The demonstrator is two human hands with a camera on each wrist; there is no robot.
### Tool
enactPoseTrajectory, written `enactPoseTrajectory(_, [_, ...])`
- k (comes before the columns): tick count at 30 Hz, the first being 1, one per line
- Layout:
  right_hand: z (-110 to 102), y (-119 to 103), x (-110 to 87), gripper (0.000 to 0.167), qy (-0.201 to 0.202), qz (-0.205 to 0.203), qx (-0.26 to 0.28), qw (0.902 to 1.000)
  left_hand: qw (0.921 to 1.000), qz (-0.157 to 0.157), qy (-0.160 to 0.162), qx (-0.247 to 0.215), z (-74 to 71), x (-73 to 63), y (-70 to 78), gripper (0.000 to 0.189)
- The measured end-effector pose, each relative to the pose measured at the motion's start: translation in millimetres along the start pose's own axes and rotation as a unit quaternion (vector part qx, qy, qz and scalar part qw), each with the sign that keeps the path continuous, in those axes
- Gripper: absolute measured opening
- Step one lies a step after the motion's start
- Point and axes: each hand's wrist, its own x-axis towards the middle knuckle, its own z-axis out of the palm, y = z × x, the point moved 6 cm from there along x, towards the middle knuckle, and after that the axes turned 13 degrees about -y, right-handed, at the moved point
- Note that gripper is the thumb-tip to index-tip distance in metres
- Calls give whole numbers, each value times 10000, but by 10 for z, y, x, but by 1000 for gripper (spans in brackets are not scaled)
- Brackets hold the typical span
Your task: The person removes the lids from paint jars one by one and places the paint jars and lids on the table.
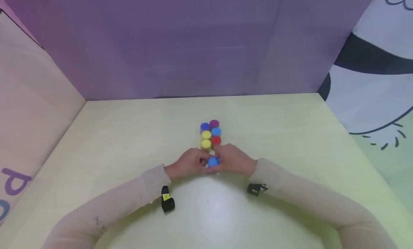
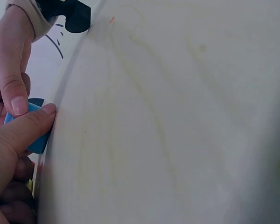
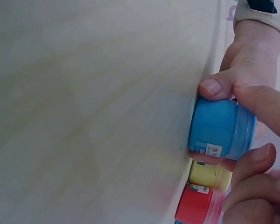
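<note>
The grip is two-handed and clamped on one thing: the left hand (image 1: 187, 163) curls round the body of a blue jar (image 3: 212, 123), while the right hand (image 1: 235, 160) pinches its lid (image 3: 245, 133) by the rim. The relation that matters is vertical: the jar's axis stands upright, lid uppermost, so the left hand's hold is the lower one and the right hand's the upper. The lid sits on the body, level, with no gap that I can make out. Neither hand is nearer; the jar lies between them, and the two thumbs come close together on the person's side. Its base seems to rest on the counter (image 1: 209, 213).

Just beyond the hands, away from the person, six more lidded jars stand in two columns. The near yellow jar (image 1: 205, 145) and the red jar (image 1: 216, 140) are closest; behind come another yellow jar (image 1: 206, 135) and a second blue jar (image 1: 216, 131), then a dark blue jar (image 1: 204, 127) and a purple jar (image 1: 214, 123).
</note>
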Motion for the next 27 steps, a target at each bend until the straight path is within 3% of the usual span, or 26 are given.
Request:
enactPoseTrajectory(8, [-21,-1,25,34,-137,-368,38,9992,9997,73,-80,-222,-10,13,12,14])
enactPoseTrajectory(15, [-43,19,44,32,-135,-855,-36,9962,9997,167,-109,-140,1,41,6,8])
enactPoseTrajectory(21, [-45,32,49,27,-396,-1128,45,9928,9996,25,-208,-183,3,44,-10,11])
enactPoseTrajectory(27, [-57,17,34,25,-585,-1202,-228,9908,9993,-61,-244,-274,-2,47,-2,16])
